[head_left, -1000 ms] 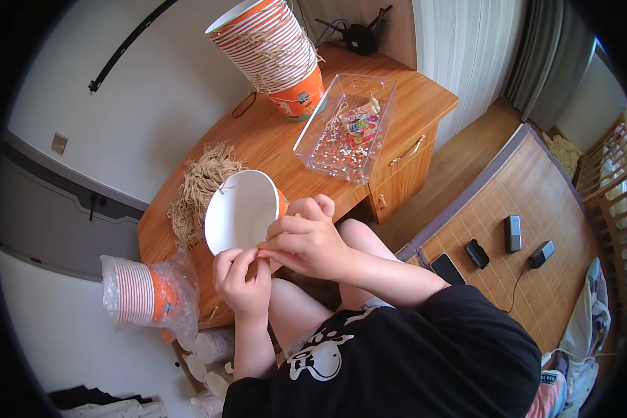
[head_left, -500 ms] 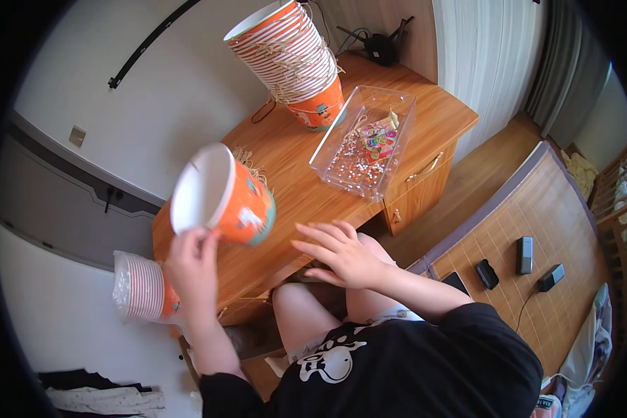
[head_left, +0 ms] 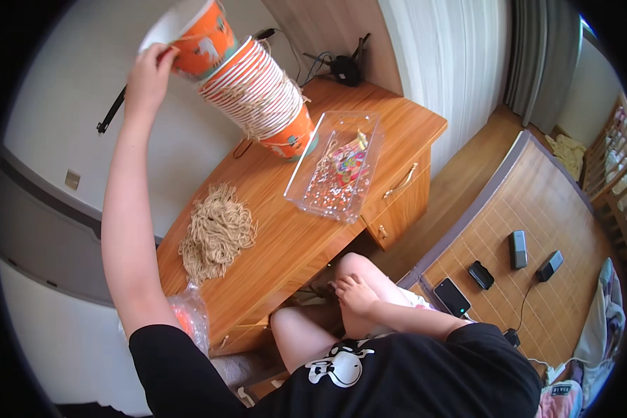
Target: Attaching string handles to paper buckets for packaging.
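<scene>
My left hand point(head_left: 153, 73), arm stretched far forward, pinches the rim of an orange paper bucket point(head_left: 207, 47) with a white inside and a white animal print. That bucket is tilted at the top of a tall stack of matching paper buckets point(head_left: 254, 97); how deep it sits in the topmost one cannot be told. Thin beige cords hang round the stack's sides. My right hand point(head_left: 357, 295) rests on my leg near the knee, its fingers loosely laid out and holding nothing.
On the wooden desk point(head_left: 285, 258) lie a heap of beige cords point(head_left: 217, 233) and a clear plastic box point(head_left: 296, 184) with small beads and a colourful packet. A black router point(head_left: 345, 68) stands behind. Bagged buckets point(head_left: 188, 317) are at the left; a phone point(head_left: 452, 297) lies on the right mat.
My left hand has carried the bucket up and forward from over the desk to the top of the stack. My right hand has dropped onto my leg. The cord heap is now uncovered.
</scene>
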`<control>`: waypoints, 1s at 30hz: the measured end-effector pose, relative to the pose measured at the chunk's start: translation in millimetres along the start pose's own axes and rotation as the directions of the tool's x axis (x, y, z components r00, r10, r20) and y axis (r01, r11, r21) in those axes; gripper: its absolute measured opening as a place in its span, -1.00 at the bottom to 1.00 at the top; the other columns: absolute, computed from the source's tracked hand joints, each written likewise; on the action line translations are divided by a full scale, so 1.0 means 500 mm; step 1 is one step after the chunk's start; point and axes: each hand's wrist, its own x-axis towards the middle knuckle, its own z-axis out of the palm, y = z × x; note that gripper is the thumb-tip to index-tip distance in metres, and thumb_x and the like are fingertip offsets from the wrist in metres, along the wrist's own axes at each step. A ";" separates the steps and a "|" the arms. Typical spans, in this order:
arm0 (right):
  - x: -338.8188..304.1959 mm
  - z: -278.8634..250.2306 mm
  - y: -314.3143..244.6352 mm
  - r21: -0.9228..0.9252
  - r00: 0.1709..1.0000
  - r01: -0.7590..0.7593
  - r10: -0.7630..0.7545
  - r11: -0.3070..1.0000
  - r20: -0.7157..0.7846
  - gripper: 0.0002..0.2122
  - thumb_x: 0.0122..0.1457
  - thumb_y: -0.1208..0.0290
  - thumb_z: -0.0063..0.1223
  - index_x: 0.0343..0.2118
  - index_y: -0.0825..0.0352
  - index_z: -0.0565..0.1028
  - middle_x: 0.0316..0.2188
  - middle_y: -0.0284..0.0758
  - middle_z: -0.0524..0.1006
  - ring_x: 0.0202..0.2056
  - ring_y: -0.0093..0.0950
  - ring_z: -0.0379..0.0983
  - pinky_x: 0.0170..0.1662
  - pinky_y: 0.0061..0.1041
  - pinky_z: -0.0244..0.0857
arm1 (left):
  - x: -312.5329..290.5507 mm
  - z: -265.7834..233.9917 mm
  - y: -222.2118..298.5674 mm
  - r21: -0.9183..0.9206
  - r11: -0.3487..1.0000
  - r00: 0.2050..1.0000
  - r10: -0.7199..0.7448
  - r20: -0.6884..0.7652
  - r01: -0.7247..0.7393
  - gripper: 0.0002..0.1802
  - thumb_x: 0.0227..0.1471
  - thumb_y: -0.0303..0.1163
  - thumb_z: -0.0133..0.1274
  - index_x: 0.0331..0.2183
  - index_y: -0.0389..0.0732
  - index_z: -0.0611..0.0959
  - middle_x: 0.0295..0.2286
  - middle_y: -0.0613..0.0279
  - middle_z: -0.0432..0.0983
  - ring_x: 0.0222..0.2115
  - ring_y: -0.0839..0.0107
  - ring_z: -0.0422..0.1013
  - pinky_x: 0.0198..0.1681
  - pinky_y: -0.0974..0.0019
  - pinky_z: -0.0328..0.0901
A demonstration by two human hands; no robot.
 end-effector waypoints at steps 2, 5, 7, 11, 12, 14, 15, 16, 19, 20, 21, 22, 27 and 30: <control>0.001 -0.002 -0.002 0.000 0.999 0.034 -0.034 0.999 -0.028 -0.71 0.09 0.19 0.08 -0.19 0.22 0.60 0.03 -0.35 0.51 0.18 -0.35 0.25 0.24 -0.23 0.03 | -0.002 0.037 -0.024 0.037 0.991 0.991 0.132 -0.016 -0.132 -0.72 0.24 -0.21 0.04 -0.22 -0.24 0.61 -0.29 0.01 0.56 -0.25 0.04 0.49 -0.17 0.10 0.35; -0.003 0.002 0.003 0.001 0.995 0.052 -0.052 0.999 -0.085 -0.75 0.09 0.19 0.09 -0.26 0.20 0.61 -0.05 -0.40 0.53 0.11 -0.40 0.28 0.20 -0.25 0.06 | -0.010 0.066 -0.007 0.015 0.998 0.996 0.063 0.064 -0.064 -0.70 0.23 -0.19 0.01 -0.17 -0.18 0.64 -0.22 0.09 0.54 -0.18 0.12 0.49 -0.10 0.13 0.36; -0.002 0.000 0.007 0.036 0.999 0.045 -0.044 0.998 -0.020 -0.77 0.09 0.18 0.09 -0.30 0.19 0.60 -0.15 -0.45 0.53 0.05 -0.43 0.30 0.14 -0.25 0.09 | -0.010 0.090 0.008 0.011 1.000 0.996 -0.016 0.087 0.015 -0.63 0.20 -0.14 -0.01 -0.07 -0.10 0.67 -0.16 0.18 0.53 -0.06 0.20 0.45 0.04 0.17 0.32; 0.016 -0.002 -0.011 0.049 0.997 0.077 -0.077 0.996 -0.019 -0.79 0.09 0.18 0.09 -0.33 0.18 0.59 -0.23 -0.48 0.52 -0.01 -0.43 0.31 0.09 -0.26 0.12 | 0.003 0.126 -0.077 0.094 0.996 0.996 -0.022 0.085 0.014 -0.53 0.23 0.00 -0.05 0.02 -0.05 0.65 -0.05 0.15 0.53 0.11 0.17 0.34 0.17 0.16 0.22; 0.017 -0.003 -0.013 0.052 0.998 0.066 -0.067 0.996 0.004 -0.80 0.09 0.19 0.09 -0.33 0.18 0.60 -0.24 -0.48 0.53 -0.02 -0.43 0.31 0.08 -0.26 0.12 | 0.008 0.146 -0.087 0.054 0.990 0.987 -0.136 0.085 0.132 -0.47 0.24 0.07 -0.08 0.06 -0.03 0.63 0.03 0.11 0.49 0.17 0.14 0.27 0.22 0.16 0.16; 0.018 -0.006 -0.013 0.051 0.998 0.058 -0.060 0.997 0.026 -0.80 0.09 0.19 0.09 -0.34 0.18 0.60 -0.25 -0.48 0.53 -0.02 -0.43 0.31 0.07 -0.26 0.12 | 0.013 0.180 -0.101 -0.171 0.937 0.947 -0.279 0.160 0.305 -0.27 0.23 0.26 -0.15 0.15 -0.09 0.55 0.20 -0.02 0.34 0.28 0.11 0.15 0.30 0.11 0.08; 0.018 -0.008 -0.013 0.047 0.998 0.049 -0.051 0.998 0.023 -0.80 0.09 0.19 0.09 -0.34 0.18 0.60 -0.26 -0.48 0.53 -0.02 -0.42 0.31 0.07 -0.25 0.12 | 0.010 0.195 -0.106 -0.294 0.884 0.929 -0.321 0.184 0.363 -0.21 0.21 0.29 -0.12 0.19 -0.13 0.50 0.21 -0.06 0.32 0.29 0.10 0.14 0.31 0.07 0.06; 0.019 -0.009 -0.013 0.042 0.999 0.042 -0.043 0.998 0.021 -0.80 0.09 0.19 0.09 -0.35 0.18 0.60 -0.27 -0.48 0.53 -0.03 -0.42 0.31 0.07 -0.25 0.12 | 0.005 0.207 -0.112 -0.409 0.813 0.910 -0.358 0.211 0.415 -0.14 0.18 0.32 -0.10 0.23 -0.16 0.44 0.22 -0.10 0.29 0.30 0.09 0.14 0.31 0.04 0.05; 0.011 -0.002 0.008 0.058 1.000 0.012 -0.013 0.998 0.026 -0.80 0.09 0.19 0.08 -0.35 0.17 0.60 -0.26 -0.47 0.54 -0.03 -0.42 0.31 0.07 -0.24 0.12 | -0.016 0.248 -0.053 -0.423 0.674 0.788 -0.435 0.436 0.606 0.08 0.08 0.35 0.04 0.37 -0.15 0.14 0.27 -0.14 0.21 0.30 0.06 0.13 0.32 0.05 0.03; 0.009 -0.003 0.012 0.049 1.000 0.005 -0.007 0.999 0.028 -0.80 0.09 0.19 0.08 -0.35 0.17 0.60 -0.26 -0.47 0.54 -0.03 -0.42 0.31 0.07 -0.24 0.12 | -0.020 0.242 -0.024 -0.412 0.635 0.740 -0.423 0.523 0.654 0.11 0.08 0.32 0.06 0.39 -0.14 0.05 0.28 -0.16 0.16 0.30 0.06 0.13 0.32 0.02 0.03; 0.009 -0.003 0.008 0.069 0.999 -0.008 0.005 0.998 0.034 -0.80 0.09 0.19 0.08 -0.35 0.17 0.60 -0.25 -0.46 0.54 -0.03 -0.42 0.32 0.07 -0.23 0.12 | -0.025 0.239 -0.010 -0.410 0.609 0.718 -0.433 0.545 0.679 0.12 0.08 0.33 0.05 0.39 -0.13 0.03 0.29 -0.17 0.13 0.30 0.07 0.12 0.32 0.02 0.03; 0.009 -0.003 0.006 0.089 0.999 -0.019 0.016 0.996 0.042 -0.81 0.09 0.19 0.07 -0.35 0.17 0.60 -0.24 -0.46 0.55 -0.02 -0.42 0.32 0.07 -0.22 0.12 | -0.029 0.233 0.000 -0.406 0.581 0.693 -0.444 0.568 0.705 0.13 0.08 0.33 0.05 0.39 -0.13 0.01 0.30 -0.18 0.11 0.31 0.07 0.12 0.32 0.01 0.04; 0.033 -0.003 -0.020 0.069 0.996 -0.020 0.014 0.997 0.087 -0.78 0.09 0.19 0.08 -0.34 0.20 0.62 -0.18 -0.42 0.59 -0.01 -0.39 0.35 0.09 -0.19 0.13 | -0.074 0.242 -0.064 -0.358 0.775 0.851 -0.503 0.151 0.521 0.10 0.01 0.37 0.10 0.29 -0.28 0.24 0.23 -0.27 0.20 0.27 -0.16 0.12 0.28 -0.06 0.11; 0.032 -0.012 -0.014 0.061 0.996 -0.039 0.034 0.997 0.087 -0.79 0.07 0.22 0.08 -0.34 0.21 0.63 -0.20 -0.40 0.60 -0.01 -0.36 0.37 0.10 -0.16 0.15 | -0.203 0.245 -0.017 -0.313 0.932 0.949 -0.248 -0.193 0.180 -0.16 0.13 0.22 0.06 0.22 -0.15 0.34 0.25 -0.31 0.12 0.29 -0.17 0.05 0.30 -0.17 -0.01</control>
